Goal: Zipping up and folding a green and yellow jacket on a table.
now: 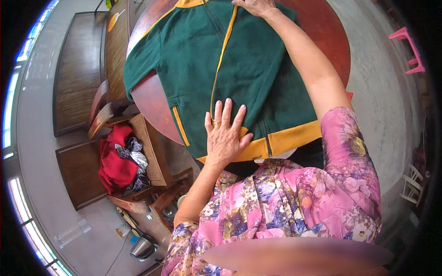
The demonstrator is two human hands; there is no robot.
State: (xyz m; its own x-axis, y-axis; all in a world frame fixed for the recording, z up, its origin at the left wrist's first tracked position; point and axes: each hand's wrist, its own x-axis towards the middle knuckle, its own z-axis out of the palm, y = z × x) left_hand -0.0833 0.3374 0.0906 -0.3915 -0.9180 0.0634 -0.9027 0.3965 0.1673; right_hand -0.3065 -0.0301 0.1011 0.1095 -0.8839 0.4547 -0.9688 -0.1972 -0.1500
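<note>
A dark green zip jacket with yellow trim lies spread, front up, on a round reddish-brown table. One sleeve is folded down across the front, its thin yellow stripe running lengthwise toward the hem. My left hand, with a ring on one finger, rests flat over the cuff end of that sleeve, fingers apart. At the top edge of the view, my right hand touches the sleeve's upper part by the stripe; the picture cuts off part of it. The other sleeve extends out to the left.
To the left, a cardboard box holds red cloth and patterned fabric. Wooden chair parts stand beside the table. A metal kettle-like vessel is at lower left. A pink plastic stool stands on the floor at right.
</note>
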